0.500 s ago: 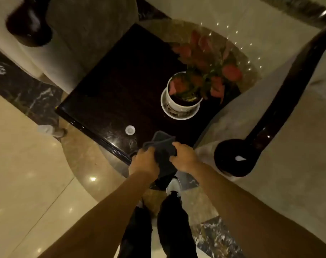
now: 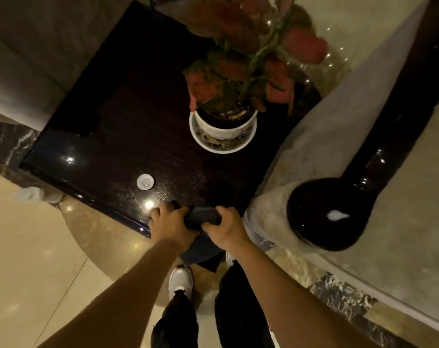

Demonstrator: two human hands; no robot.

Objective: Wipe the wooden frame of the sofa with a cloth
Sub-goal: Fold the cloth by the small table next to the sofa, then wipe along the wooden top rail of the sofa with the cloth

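A: Dark cloth [image 2: 203,217], lower centre of frame, bunched between both hands over the near edge of the table [image 2: 108,136]. More of it hangs below the hands toward the floor [image 2: 32,247].

B: Fingers?

A: Left hand [image 2: 172,226] curled over the cloth's left end, fingers [image 2: 163,209] bent and close together, tips on the table edge or just above; can't tell which. Right hand [image 2: 227,231] closed round the right end, fingers wrapped over the top, thumb side hidden.

B: Hands touching?

A: Almost. Side by side, only a short strip of cloth showing between them.

B: Sofa frame?

A: Right side of frame. Glossy dark wooden rail [image 2: 399,126] runs down from the upper right and ends in a round knob [image 2: 328,214] at centre right, with a bright glare spot on it. Pale upholstery [image 2: 326,116] on both sides of the rail. Cloth isn't on it; the knob sits just right of the right hand, apart.

B: On the table?

A: White pot [image 2: 223,126] in a white saucer, upper centre, holding a plant [image 2: 251,59] with red and green leaves. Small white cap [image 2: 145,181] centre left, near the front edge, clear of the hands.

B: Rest?

A: Polished beige floor with dark marble strips. White shoe [image 2: 180,280] and dark trousers at bottom centre. Second pale sofa [image 2: 17,71] at upper left.
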